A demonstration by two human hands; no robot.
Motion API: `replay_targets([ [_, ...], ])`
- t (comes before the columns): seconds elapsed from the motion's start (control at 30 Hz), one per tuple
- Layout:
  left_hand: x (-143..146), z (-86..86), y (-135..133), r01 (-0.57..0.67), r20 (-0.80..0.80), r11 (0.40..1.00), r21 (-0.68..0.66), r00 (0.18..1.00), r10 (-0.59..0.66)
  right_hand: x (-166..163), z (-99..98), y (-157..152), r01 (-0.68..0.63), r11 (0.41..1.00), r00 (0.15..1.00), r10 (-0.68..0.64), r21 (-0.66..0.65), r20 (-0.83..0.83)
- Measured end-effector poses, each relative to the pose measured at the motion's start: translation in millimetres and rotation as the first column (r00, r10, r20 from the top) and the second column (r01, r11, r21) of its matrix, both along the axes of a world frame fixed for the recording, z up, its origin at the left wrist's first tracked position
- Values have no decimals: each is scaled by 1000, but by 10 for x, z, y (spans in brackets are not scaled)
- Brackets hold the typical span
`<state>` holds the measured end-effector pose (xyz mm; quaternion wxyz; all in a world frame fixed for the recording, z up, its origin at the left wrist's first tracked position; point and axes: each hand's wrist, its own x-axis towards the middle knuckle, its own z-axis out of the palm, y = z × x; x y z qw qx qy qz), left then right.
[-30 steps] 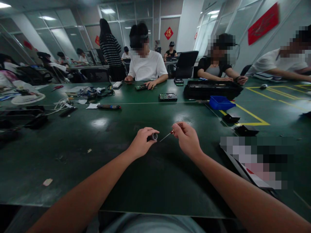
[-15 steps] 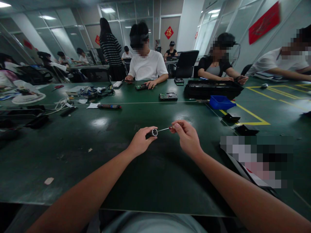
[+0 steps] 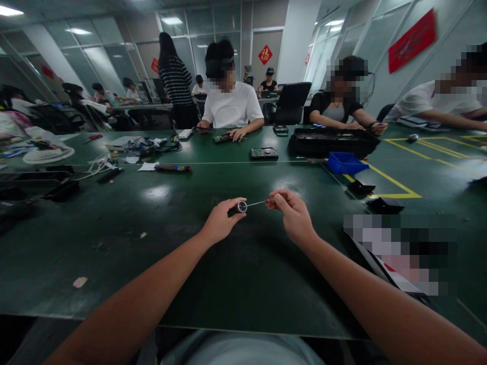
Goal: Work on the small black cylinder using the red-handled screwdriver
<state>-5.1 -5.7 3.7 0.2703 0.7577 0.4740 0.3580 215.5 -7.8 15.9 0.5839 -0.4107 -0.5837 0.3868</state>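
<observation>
My left hand (image 3: 221, 221) is closed around a small black cylinder with a silver ring face (image 3: 242, 206), held just above the green table (image 3: 114, 243). My right hand (image 3: 293, 215) pinches a thin screwdriver (image 3: 257, 203) by its reddish handle. The metal tip of the screwdriver points left and meets the ring face of the cylinder. Both forearms reach in from the near edge.
A blue bin (image 3: 345, 162), a long black tray (image 3: 332, 141) and small black parts (image 3: 384, 205) lie at the right by yellow floor-tape lines. A circuit board (image 3: 264, 153), cables (image 3: 148, 144) and a tool (image 3: 173, 168) lie further back. Several people sit across the table.
The screwdriver rose from a slanted pose to nearly level, and its tip moved into the cylinder's ring face. Both hands lifted slightly.
</observation>
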Motion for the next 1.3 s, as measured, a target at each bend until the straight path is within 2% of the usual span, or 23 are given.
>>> replay_targets([
  [0.13, 7, 2, -4, 4, -6, 1000, 8, 1000, -4, -12, -8, 4, 29, 1000, 1000, -29, -8, 10],
  [0.23, 15, 17, -14, 4, -40, 1000, 23, 999, -3, -14, 58, -52, 103, 994, 986, -105, 22, 133],
  [0.33, 23, 40, -30, 1, -84, 999, 39, 996, 3, -1, 140, -122, 235, 968, 878, -251, 90, 408],
  [0.47, 29, 53, -40, 1, -119, 998, 58, 993, 6, 11, 182, -158, 280, 939, 807, -343, 199, 481],
  [0.57, 22, 48, -28, 5, -126, 998, 69, 992, 4, 4, 178, -157, 243, 947, 805, -317, 209, 501],
  [0.8, 15, 40, -5, 17, -135, 997, 80, 991, -6, -21, 182, -193, 70, 965, 870, -182, 251, 458],
  [0.97, 21, 39, -17, 18, -149, 997, 77, 989, -6, -26, 196, -217, 102, 975, 836, -191, 195, 515],
  [1.17, 11, 30, -14, 11, -117, 997, 77, 993, -2, -34, 177, -220, 72, 979, 867, -156, 191, 473],
  [1.3, 8, 8, -9, 27, -110, 996, 84, 994, -18, -40, 189, -237, 67, 982, 856, -147, 176, 495],
])
